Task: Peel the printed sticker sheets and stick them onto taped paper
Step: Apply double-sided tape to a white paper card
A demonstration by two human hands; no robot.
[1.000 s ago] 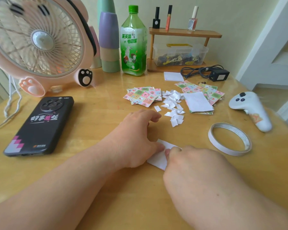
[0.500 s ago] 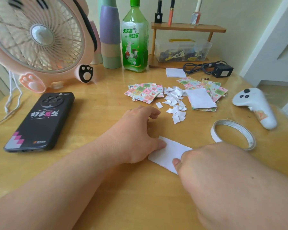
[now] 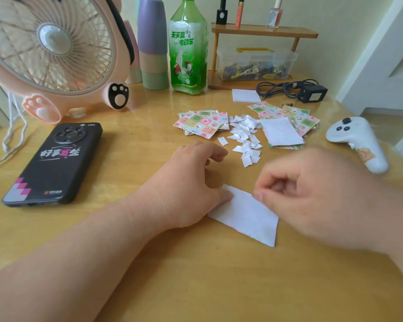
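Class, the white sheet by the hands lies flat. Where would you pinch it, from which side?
Probably the white sheet at its near corner, from the near right: it lies flat, that corner is uncovered, the left hand pins the far-left end.

Pink fan point(image 3: 54, 49), black phone point(image 3: 54, 163), green bottle point(image 3: 187, 54), white controller point(image 3: 358, 142) on wooden table point(image 3: 196, 287).

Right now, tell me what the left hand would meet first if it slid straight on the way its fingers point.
Probably the lone white scrap lying just ahead of the left hand, then the pile of white scraps behind it. Depth is hard to judge from one view.
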